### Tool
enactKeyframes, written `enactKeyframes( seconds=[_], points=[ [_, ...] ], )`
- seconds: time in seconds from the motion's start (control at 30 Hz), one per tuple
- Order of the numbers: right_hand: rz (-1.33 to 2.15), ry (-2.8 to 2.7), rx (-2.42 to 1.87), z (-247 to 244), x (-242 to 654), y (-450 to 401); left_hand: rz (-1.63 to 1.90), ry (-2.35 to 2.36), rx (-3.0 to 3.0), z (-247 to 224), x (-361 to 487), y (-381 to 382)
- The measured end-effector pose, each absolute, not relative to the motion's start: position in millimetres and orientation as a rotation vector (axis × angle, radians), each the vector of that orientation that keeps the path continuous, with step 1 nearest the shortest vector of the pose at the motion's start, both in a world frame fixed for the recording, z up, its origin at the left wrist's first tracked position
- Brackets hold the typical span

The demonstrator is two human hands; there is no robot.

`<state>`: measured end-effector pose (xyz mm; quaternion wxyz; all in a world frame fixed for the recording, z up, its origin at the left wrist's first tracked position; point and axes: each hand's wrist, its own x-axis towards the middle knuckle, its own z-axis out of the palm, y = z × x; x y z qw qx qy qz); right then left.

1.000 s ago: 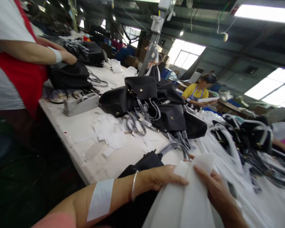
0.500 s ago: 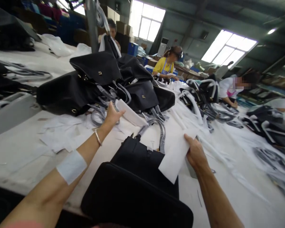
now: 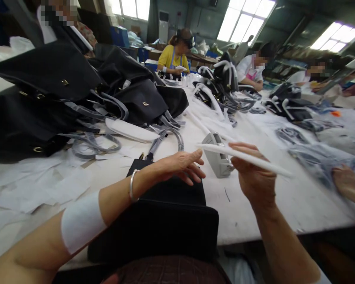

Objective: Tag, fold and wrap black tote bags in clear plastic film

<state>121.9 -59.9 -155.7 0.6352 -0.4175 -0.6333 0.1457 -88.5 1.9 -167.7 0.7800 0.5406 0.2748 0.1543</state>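
1. Turned edge-on since before, the white strip (image 3: 276, 169) sits pinched in the right hand (image 3: 254, 173), pointing right and slightly down, past the grey tape dispenser (image 3: 217, 157).
2. Apart from it, the left hand (image 3: 177, 167) hangs open above a black bag (image 3: 168, 193).

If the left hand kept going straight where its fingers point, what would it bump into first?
Probably the white strip held in the right hand, just past the left hand. The grey tape dispenser sits close behind it, but depth is hard to judge.

Left hand (image 3: 179, 167) open, right hand (image 3: 254, 173) pinching
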Motion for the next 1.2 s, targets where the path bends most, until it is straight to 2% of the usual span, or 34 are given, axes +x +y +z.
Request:
enactKeyframes(
  seconds=[0.13, 0.27, 0.37, 0.47, 0.57, 0.73, 0.83, 0.97, 1.07, 1.2],
  points=[
    [0.275, -1.879, -0.949, -152, 111, -91, 0.568, 0.501, 0.967, -168, -58, -6],
    [0.379, -1.412, -1.182, -170, 131, -99, 0.628, 0.562, 0.974, -172, -55, -8],
    [0.793, -1.044, -1.217, -186, 150, -93, 0.605, 0.596, 1.032, -178, -52, -8],
    [1.319, -0.964, -1.05, -195, 158, -86, 0.529, 0.543, 1.047, -182, -40, -9],
    [1.509, -0.9, -0.895, -197, 155, -78, 0.333, 0.455, 1.03, -184, -25, -10],
    [1.45, -0.772, -0.909, -202, 161, -66, 0.193, 0.472, 1.203, -189, -10, -11],
    [1.17, -0.67, -1.034, -206, 183, -68, 0.204, 0.589, 1.855, -200, -12, -3],
    [0.842, -0.707, -1.274, -212, 216, -84, 0.056, 0.429, 2.712, -226, -22, 12],
    [0.89, -0.793, -1.387, -220, 223, -95, -0.122, 0.336, 2.892, -237, -27, 18],
    [0.922, -0.783, -1.531, -235, 207, -95, -0.251, 0.325, 2.941, -228, -25, 19]
  ],
)
